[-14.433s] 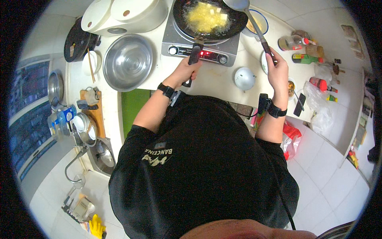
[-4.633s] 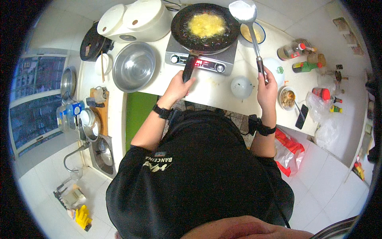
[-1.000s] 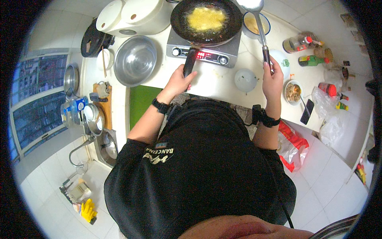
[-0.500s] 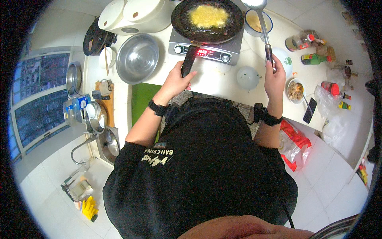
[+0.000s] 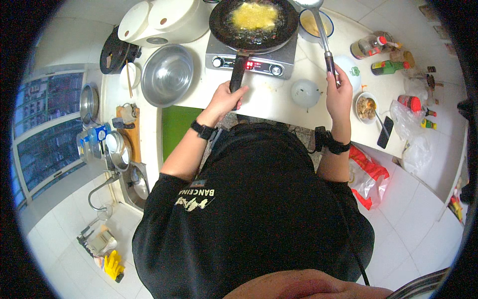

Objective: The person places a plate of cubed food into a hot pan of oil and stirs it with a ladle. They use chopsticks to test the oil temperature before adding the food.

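My left hand (image 5: 225, 99) is wrapped round the black handle of a dark frying pan (image 5: 222, 26). The pan sits on a silver induction cooker (image 5: 277, 58) with a lit red display. Yellow egg (image 5: 255, 16) lies in the middle of the pan, with bubbling oil around it. My right hand (image 5: 339, 93) grips the dark handle of a ladle (image 5: 322, 36). Its metal bowl is at the top edge of the view, to the right of the pan, above a blue-rimmed bowl (image 5: 309, 26) of pale yellow contents.
A large steel basin (image 5: 167, 74) stands left of the cooker. On the right are a small white bowl (image 5: 305, 93), a bowl of food with a spoon (image 5: 367, 108), a phone (image 5: 385, 132) and several bottles (image 5: 391, 67). A sink (image 5: 134, 187) lies far left.
The pan's near side has come down flatter onto the cooker, and the egg looks slightly shifted within it. The ladle has moved slightly up. The whole view has shifted a little.
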Motion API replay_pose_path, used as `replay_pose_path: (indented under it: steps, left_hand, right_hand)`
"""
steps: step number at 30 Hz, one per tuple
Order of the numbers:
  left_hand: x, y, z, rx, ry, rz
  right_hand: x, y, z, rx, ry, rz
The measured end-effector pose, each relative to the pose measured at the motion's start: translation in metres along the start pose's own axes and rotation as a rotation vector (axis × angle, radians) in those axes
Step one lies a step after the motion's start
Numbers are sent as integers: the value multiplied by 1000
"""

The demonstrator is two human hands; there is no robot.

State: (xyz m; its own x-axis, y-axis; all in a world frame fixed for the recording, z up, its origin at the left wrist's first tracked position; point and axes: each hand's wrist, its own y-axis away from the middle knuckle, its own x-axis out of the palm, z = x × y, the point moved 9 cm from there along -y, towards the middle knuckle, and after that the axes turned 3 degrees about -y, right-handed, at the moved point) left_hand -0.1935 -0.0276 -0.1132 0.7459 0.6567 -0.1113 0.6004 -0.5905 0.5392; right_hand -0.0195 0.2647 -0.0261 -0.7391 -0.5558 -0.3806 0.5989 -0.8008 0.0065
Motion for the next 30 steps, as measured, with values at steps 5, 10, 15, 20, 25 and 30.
replay_pose_path:
  steps: [5,10,15,20,25,30]
  left_hand:
    - [-1,-3,5,-18,45,-20]
    - [14,-32,9,25,57,-25]
    - [7,-6,0,8,30,-21]
    - [4,6,-4,-21,22,-17]
    - [16,-24,6,28,11,-11]
    - [7,-26,2,45,-9,-41]
  right_hand:
    - [2,6,0,25,1,-2]
    - [2,7,9,-35,73,1]
    - [2,10,13,-29,82,-22]
    - [5,15,11,28,61,-1]
    - [1,16,19,-15,153,-23]
    - [-3,18,20,-27,119,-21]
